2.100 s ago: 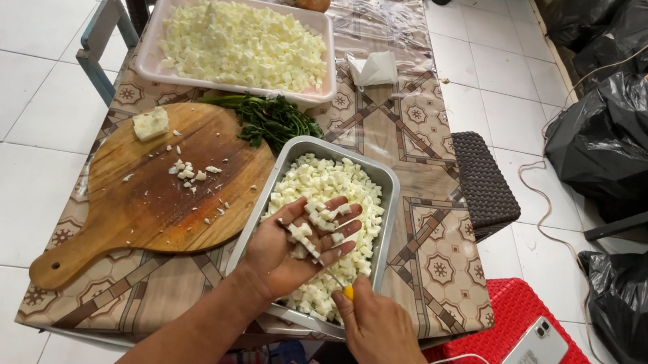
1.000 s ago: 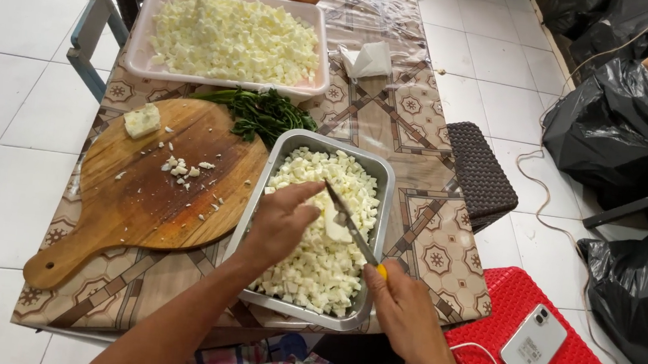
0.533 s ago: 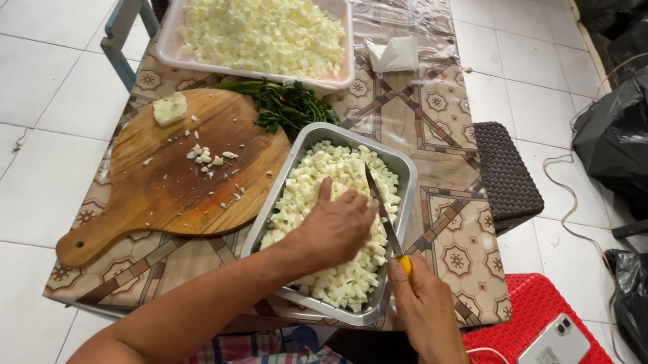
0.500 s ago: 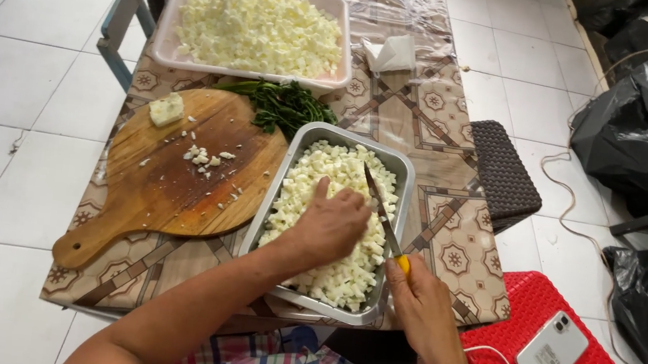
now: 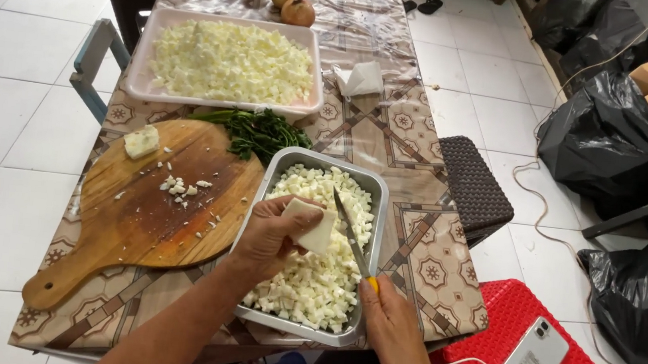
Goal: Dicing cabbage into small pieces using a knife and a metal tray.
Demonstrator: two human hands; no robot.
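Over the metal tray [image 5: 384,192], left hand [image 5: 270,236] fingers curl around a white slab [image 5: 310,225], presenting it to the knife [image 5: 351,233] gripped in right hand [image 5: 393,330], so cut pieces land among the cubes.

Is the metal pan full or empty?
Nearly full. White cubes cover the metal pan almost to its rim, under the left hand holding a white slice.

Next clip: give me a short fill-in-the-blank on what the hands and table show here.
1. The left hand holds a pale slab over the ______ tray of white cubes.
2. The right hand holds a ______ with its blade toward the slab.
3. The round wooden board lies to the ______ of that tray.
4. Green herbs lie between the board and the ______ tray of cubes.

Missing words: metal; knife; left; pink
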